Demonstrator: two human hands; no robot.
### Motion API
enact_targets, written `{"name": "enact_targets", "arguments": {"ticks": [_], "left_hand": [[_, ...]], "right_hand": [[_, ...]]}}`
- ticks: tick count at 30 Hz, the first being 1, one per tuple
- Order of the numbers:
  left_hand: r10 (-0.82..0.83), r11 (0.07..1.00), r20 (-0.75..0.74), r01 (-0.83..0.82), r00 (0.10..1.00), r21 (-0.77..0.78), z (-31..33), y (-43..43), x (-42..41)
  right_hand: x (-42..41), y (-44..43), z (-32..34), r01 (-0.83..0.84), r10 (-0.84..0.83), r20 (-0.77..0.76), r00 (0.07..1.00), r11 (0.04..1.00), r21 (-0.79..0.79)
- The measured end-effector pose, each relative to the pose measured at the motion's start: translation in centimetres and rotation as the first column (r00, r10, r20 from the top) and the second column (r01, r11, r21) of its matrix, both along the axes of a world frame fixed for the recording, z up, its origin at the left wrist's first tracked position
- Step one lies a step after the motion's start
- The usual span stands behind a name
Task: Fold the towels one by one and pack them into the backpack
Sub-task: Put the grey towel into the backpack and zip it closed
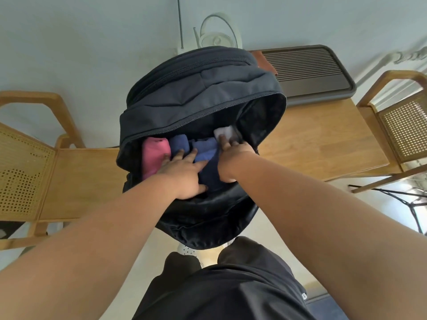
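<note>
Our left hand (184,172) lies flat, fingers spread, on the blue towel (203,151); our right hand (233,151) presses fingers down beside the white towel (227,131), both inside the open backpack (196,88) on the desk (323,139), holding nothing.

Both bare forearms stretched forward and converging — left hand (184,172) flat, palm down, fingers spread and pressing; right hand (233,155) just beside it, fingers extended forward — wrist bent, thumb tucked under.
</note>
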State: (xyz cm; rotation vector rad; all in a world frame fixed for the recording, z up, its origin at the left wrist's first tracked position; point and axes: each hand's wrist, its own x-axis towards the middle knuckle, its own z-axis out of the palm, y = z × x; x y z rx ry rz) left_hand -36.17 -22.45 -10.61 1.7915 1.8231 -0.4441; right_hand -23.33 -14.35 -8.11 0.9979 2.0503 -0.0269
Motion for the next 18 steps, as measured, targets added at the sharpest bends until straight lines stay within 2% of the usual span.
{"name": "enact_targets", "arguments": {"ticks": [7,9,10,11,12,13,15,16,18], "left_hand": [[0.070,0.997,0.027,-0.071,0.997,0.028,0.9,-0.4,-0.1],[0.084,0.993,0.056,-0.088,0.995,0.074,1.3,-0.6,0.0],[0.093,0.990,0.080,-0.101,0.992,0.103,1.4,-0.8,0.2],[0.102,0.984,0.116,-0.117,0.988,0.131,1.5,-1.0,0.5],[0.112,0.978,0.162,-0.138,0.980,0.155,1.6,-1.2,0.8],[0.117,0.972,0.211,-0.156,0.970,0.176,1.8,-1.4,1.2],[0.117,0.965,0.279,-0.176,0.953,0.195,2.4,-1.9,2.3],[0.113,0.967,0.300,-0.174,0.947,0.186,2.9,-2.1,3.1],[0.068,0.973,0.312,-0.132,0.948,0.189,3.9,-2.5,4.7]], "right_hand": [[0.0,2.3,-2.3,0.150,-0.154,-0.066,0.986,0.987,-0.063],[0.2,1.8,-1.0,0.114,-0.123,-0.168,0.978,0.992,-0.062],[0.8,1.5,-0.3,0.090,-0.101,-0.279,0.955,0.995,-0.053],[1.6,1.0,0.3,0.076,-0.085,-0.429,0.899,0.996,-0.038],[2.9,0.2,0.9,0.075,-0.062,-0.603,0.795,0.997,-0.003],[4.4,-0.5,1.1,0.093,-0.024,-0.755,0.655,0.995,0.048],[7.7,-1.4,1.0,0.206,0.080,-0.912,0.401,0.963,0.175],[9.2,-1.7,0.9,0.316,0.043,-0.944,0.327,0.936,0.152],[11.0,-1.7,0.8,0.556,-0.252,-0.947,0.199,0.825,-0.102]]}}
